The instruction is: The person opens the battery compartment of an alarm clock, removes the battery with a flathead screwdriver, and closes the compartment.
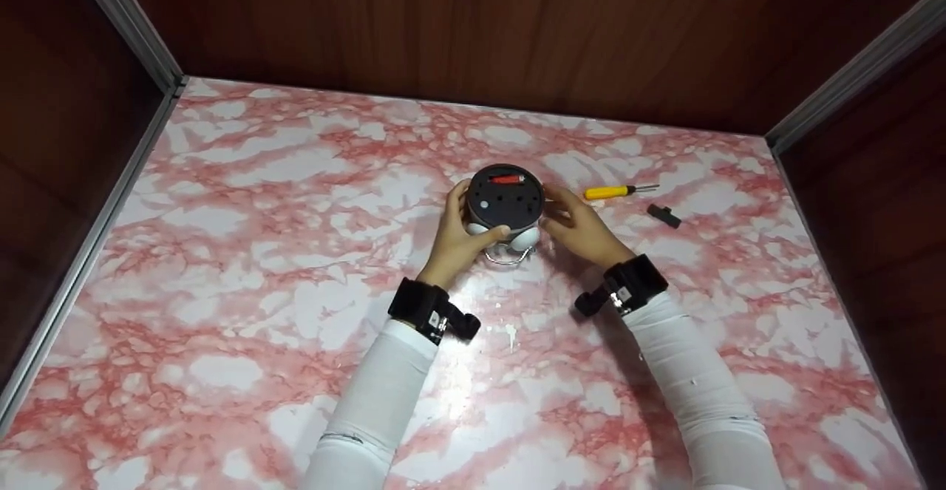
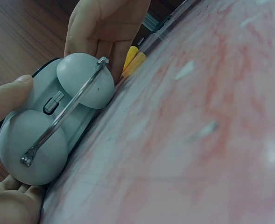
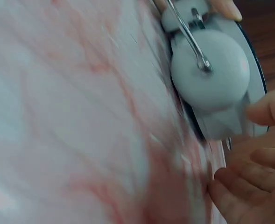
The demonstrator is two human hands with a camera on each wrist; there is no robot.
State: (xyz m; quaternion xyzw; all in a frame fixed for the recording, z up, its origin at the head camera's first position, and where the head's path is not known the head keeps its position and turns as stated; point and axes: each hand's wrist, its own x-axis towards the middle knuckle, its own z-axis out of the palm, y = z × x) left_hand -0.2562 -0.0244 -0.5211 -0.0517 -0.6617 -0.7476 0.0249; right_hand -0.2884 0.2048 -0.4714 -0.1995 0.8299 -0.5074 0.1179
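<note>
A twin-bell alarm clock (image 1: 505, 209) lies face down on the table with its black back up. In a slot in that back sits a red battery (image 1: 507, 179). My left hand (image 1: 457, 235) grips the clock's left side, thumb over the edge of the back beside the bells. At the clock's right side is my right hand (image 1: 580, 230), its thumb at the casing in the right wrist view and the other fingers loosely bent beside it. Both white bells (image 2: 32, 147) and the metal handle (image 2: 65, 114) face my wrists.
Right of the clock lies a yellow-handled screwdriver (image 1: 607, 192). Near it is a small dark cover piece (image 1: 664, 216). The red and white marbled table (image 1: 244, 290) is bounded by dark wood panels (image 1: 473, 32) at the back and sides.
</note>
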